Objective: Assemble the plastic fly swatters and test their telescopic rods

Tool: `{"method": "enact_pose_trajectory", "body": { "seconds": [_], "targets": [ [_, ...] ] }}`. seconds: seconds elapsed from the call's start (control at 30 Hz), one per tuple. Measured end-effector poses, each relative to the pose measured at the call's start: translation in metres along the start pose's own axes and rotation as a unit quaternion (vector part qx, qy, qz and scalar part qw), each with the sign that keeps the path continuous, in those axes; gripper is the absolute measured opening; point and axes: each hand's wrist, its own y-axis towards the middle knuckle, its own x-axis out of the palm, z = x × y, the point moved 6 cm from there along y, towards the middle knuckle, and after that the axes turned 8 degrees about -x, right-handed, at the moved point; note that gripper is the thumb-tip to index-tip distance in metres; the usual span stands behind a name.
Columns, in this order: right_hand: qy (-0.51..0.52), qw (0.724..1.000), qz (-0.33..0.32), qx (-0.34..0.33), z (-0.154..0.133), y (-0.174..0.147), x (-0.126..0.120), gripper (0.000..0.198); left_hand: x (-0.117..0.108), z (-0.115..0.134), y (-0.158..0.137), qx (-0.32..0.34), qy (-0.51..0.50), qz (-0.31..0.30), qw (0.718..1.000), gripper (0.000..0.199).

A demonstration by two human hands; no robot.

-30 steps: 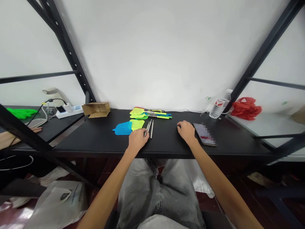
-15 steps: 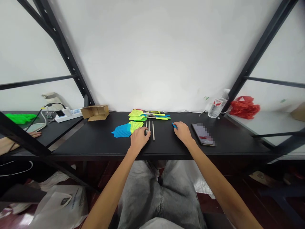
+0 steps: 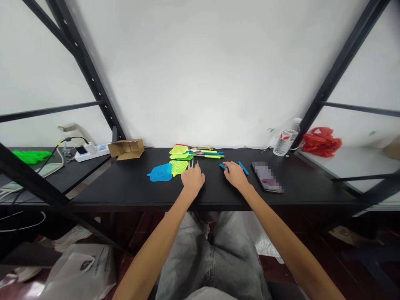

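Centrally, a seated person's two bare hands work low over a black desk (image 3: 125,185), with clock positions read from each hand. The left hand (image 3: 193,178) lies palm down over slim pale rods (image 3: 193,162), whose ends project at 12 o'clock; whether its fingers grip them cannot be told. At its 9 o'clock lies a blue swatter head (image 3: 160,172), meeting a yellow-green swatter head (image 3: 180,168) at 10 o'clock; beyond the rods, at 12, stacked swatters (image 3: 200,153) lie near the wall. The right hand (image 3: 236,174) is curled, fingertips at a short blue handle (image 3: 222,166) at 10 o'clock; its hold cannot be judged. A second blue handle (image 3: 243,168) lies just beside it at 2 o'clock, and a phone (image 3: 267,177) at 3 o'clock. Farther out at 2 stands a bottle (image 3: 284,141).
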Motion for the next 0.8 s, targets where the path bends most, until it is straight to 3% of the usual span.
{"method": "enact_pose_trajectory", "body": {
  "seconds": [0.2,0.33,0.43,0.53,0.67,0.8],
  "targets": [
    [0.002,0.999,-0.031,-0.006,0.0,0.0,0.006,0.031,0.001,-0.002,0.012,-0.015,0.018,-0.023,0.999,0.033],
    [0.012,1.0,-0.011,-0.007,-0.004,0.0,0.002,0.035,0.003,0.005,0.014,0.008,0.011,-0.043,0.999,0.028],
    [0.031,0.999,0.025,-0.012,-0.008,0.001,-0.003,0.039,0.004,0.009,0.016,0.018,-0.042,-0.044,0.998,0.027],
    [0.051,0.998,0.029,-0.019,-0.011,0.003,-0.001,0.04,0.007,0.013,0.023,0.039,-0.155,-0.047,0.986,0.037],
    [0.053,0.998,0.007,-0.017,-0.017,0.01,0.007,0.041,0.012,0.01,0.044,0.042,-0.367,-0.044,0.928,0.039],
    [0.06,0.998,-0.019,0.001,-0.028,0.021,0.014,0.038,0.02,-0.01,0.066,-0.036,-0.56,-0.032,0.827,0.031]
  ]
}}
